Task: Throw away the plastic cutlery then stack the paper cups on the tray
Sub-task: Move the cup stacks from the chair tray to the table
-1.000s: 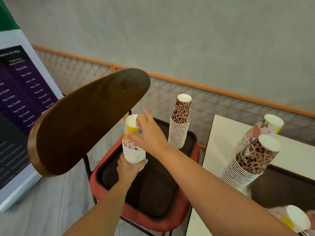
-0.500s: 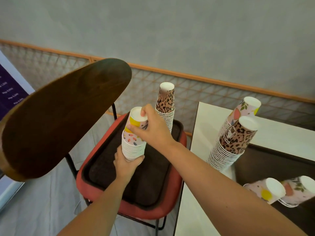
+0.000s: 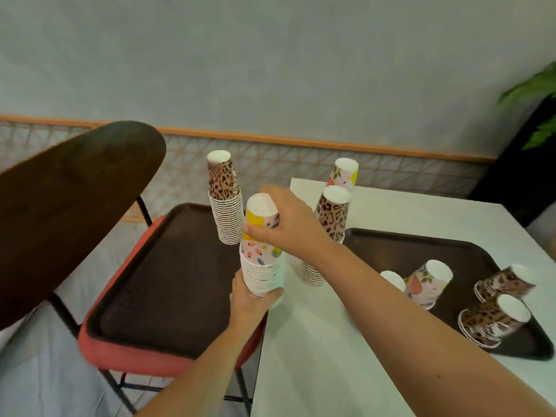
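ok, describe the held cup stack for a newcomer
Find the red chair carrying a dark tray. At its right edge, left hand below and right hand above hold a cup stack. It's pink with yellow; the leopard stack behind isn't.

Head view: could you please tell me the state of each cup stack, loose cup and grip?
Pastel cup stack: upright, inverted, held by both grips.
Left grip: holds its base.
Right grip: holds its top cup.
Leopard cup stack: standing inverted on chair tray.
Table leopard stack: standing inverted on the table.
Loose cups: lying on their sides on table tray.
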A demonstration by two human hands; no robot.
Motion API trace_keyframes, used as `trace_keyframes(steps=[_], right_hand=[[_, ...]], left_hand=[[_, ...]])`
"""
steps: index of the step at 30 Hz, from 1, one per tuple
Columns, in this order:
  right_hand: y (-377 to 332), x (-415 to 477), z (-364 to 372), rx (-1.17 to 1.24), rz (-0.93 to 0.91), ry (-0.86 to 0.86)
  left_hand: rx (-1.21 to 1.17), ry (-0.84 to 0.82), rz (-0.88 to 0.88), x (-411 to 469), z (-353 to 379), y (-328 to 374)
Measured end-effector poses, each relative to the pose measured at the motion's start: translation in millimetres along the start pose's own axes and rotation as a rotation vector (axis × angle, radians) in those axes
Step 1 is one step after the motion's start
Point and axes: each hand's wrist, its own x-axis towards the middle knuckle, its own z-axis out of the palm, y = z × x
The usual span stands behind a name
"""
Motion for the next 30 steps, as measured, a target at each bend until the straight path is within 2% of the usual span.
trace_keyframes(steps=[5,9,18,21,25,27,30], right_hand=[[33,-50,-37,-0.118,0.125,-0.129],[52,-89,-61,-0.233,0.196,-0.272],[63,-131,-100,-0.416,0.241,-0.374],[55,-131,-107,-0.399,0.208,-0.345],[34,-118,-105,-0.352,0.085,-0.171],[22,-109,-95,-0.281,0.021,-0.103],[6,-93,-70,-0.181,-0.02,-0.1]], left_hand=[[-0.078,-0.221,0.033,-65,49,10],[0.037,-0.275,-0.025,-98,83,-7],[0.177,-0.348,-0.016,-134,117,4],[0.245,-0.385,-0.038,-129,113,-7],[0.346,-0.44,-0.123,-135,85,26],[0.332,-0.408,-0.17,-130,69,34],[0.296,-0.292,-0.158,-116,41,39]])
